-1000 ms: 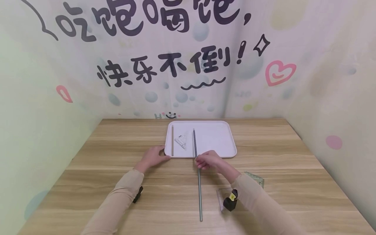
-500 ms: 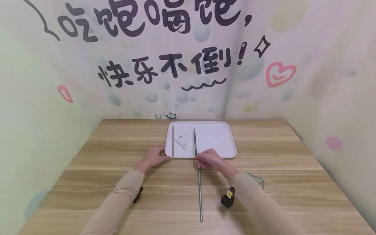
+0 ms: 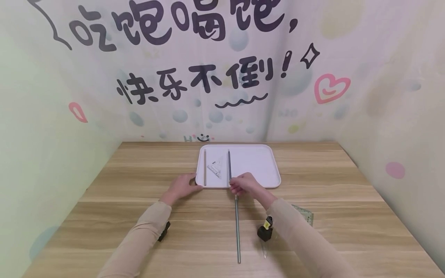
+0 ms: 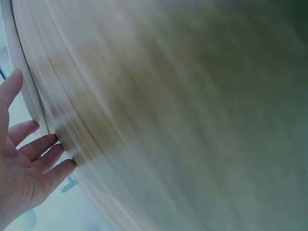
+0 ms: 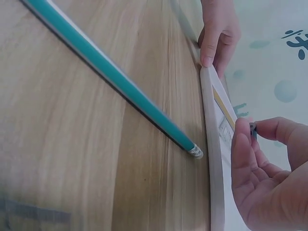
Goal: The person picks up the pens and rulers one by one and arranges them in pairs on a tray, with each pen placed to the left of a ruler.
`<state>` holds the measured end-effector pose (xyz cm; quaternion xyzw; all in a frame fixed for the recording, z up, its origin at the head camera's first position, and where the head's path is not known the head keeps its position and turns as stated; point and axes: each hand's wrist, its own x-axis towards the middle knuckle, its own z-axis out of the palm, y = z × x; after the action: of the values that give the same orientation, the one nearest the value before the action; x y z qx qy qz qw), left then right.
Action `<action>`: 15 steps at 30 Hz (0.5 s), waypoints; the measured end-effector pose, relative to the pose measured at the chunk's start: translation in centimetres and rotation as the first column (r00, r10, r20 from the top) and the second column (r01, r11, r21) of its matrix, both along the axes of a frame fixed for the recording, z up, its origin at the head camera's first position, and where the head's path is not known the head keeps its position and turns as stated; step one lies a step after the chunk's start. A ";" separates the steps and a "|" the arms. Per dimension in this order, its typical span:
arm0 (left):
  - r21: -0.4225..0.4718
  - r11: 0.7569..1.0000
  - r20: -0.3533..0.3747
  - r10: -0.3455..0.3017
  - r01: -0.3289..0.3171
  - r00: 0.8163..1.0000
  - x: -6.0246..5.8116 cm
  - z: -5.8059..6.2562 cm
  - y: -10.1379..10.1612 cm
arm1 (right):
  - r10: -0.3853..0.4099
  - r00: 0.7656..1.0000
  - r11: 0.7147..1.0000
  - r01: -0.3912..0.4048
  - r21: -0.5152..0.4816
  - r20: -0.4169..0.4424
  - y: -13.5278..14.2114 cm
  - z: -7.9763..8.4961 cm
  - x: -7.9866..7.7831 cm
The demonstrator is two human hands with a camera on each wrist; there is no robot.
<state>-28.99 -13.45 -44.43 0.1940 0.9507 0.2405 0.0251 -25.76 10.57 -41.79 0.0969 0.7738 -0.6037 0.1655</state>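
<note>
My right hand [image 3: 245, 183] pinches the near end of a dark pencil [image 3: 229, 164] between thumb and fingertips, at the front rim of a white tray [image 3: 257, 166]. The pencil points away from me, over the tray. Its round end [image 5: 253, 127] shows between the fingertips in the right wrist view. My left hand [image 3: 180, 188] clasps the tray's front left corner, thumb at the front edge and fingers along the left side. A tan pencil [image 3: 205, 170] and a clear set square [image 3: 216, 168] lie inside the tray at the left.
A teal pencil [image 3: 238, 231] lies on the wooden table [image 3: 201, 235] in front of the tray, its ferrule end toward it. A greenish clear drawing tool [image 3: 305, 213] is partly covered by my right sleeve. A patterned wall hanging [image 3: 222, 116] stands behind.
My right hand has moved slightly left and away from me, taking the dark pencil a little further over the tray. The left hand keeps its place at the corner.
</note>
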 end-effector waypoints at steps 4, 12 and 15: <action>0.009 1.000 0.006 -0.002 0.002 1.000 0.1 0.0 0.1 | -0.015 1.000 1.000 0.015 0.008 -0.006 -0.1 0.0 -0.2; 0.003 1.000 -0.002 -0.003 0.003 1.000 0.1 0.2 0.1 | -0.049 0.999 0.998 0.050 0.050 -0.013 -0.5 0.2 -0.7; 0.002 1.000 -0.004 -0.005 0.005 1.000 0.1 0.1 0.1 | -0.057 0.998 0.996 0.057 0.068 -0.004 -0.5 0.1 -0.9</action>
<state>-28.91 -13.37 -44.31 0.1971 0.9500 0.2412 0.0236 -26.61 10.07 -41.66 0.1239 0.7911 -0.5814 0.1441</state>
